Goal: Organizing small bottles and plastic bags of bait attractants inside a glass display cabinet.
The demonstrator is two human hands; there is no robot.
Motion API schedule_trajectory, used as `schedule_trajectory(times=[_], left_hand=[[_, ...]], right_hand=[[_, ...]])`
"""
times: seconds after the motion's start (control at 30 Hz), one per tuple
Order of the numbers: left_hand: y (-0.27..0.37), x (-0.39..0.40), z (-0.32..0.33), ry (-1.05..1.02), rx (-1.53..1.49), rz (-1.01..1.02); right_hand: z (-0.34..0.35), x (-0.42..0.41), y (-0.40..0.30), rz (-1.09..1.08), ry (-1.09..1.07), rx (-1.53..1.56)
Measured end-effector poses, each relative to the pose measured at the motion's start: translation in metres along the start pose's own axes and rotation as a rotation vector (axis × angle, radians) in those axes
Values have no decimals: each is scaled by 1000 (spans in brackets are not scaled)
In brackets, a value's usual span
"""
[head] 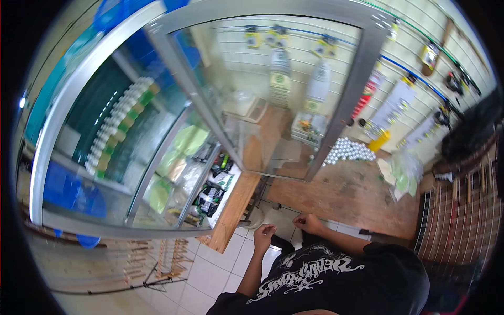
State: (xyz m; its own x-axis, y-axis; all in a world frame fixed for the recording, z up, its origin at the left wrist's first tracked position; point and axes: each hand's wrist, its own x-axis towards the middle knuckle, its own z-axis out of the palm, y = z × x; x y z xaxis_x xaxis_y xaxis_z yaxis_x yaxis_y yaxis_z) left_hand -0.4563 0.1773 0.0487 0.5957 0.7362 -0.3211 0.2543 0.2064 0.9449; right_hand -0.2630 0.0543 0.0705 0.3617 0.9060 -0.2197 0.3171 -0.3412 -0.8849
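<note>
My left hand [264,233] is raised in front of my body, its fingers curled and the tips drawn together. Across from it, my right hand [309,223] hovers close to the near edge of a wooden tabletop [338,197], fingers likewise bent inward. A gap separates the two hands. Whether anything thin sits between the fingertips of either is too small to tell. A wooden ledge [236,208] with black printed packets [209,200] behind it lies beyond my left hand. Silvery round pieces [348,151] are grouped at the tabletop's back, beside a yellow object [379,141].
An aluminium-framed glass cabinet [214,118] stands ahead and left; a row of white-capped bottles [122,122] shows through its glass. Plastic bags [407,173] lie on the tabletop's right. Hanging packets [390,106] line the slatted wall. A wire grid [456,220] stands at right, above white floor tiles [212,267].
</note>
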Motion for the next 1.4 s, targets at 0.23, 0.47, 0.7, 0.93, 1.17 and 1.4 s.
schedule_trajectory(times=[0.23, 0.47, 0.7, 0.93, 1.17, 1.4], left_hand=[[17, 40, 39, -121, -5, 30], [34, 46, 96, -140, 75, 36], [22, 21, 175, -64, 139, -90], [26, 10, 265, -152, 203, 1], [64, 29, 331, -251, 306, 89], [56, 97, 385, -301, 253, 155]], right_hand=[[-36, -45, 48, 189, 433, -23], [-75, -76, 105, 234, 584, 20], [-135, -107, 168, 248, 652, 239], [-215, -117, 203, 254, 690, 262], [-250, -107, 232, 278, 862, 327], [-281, -80, 198, 361, 833, 300]])
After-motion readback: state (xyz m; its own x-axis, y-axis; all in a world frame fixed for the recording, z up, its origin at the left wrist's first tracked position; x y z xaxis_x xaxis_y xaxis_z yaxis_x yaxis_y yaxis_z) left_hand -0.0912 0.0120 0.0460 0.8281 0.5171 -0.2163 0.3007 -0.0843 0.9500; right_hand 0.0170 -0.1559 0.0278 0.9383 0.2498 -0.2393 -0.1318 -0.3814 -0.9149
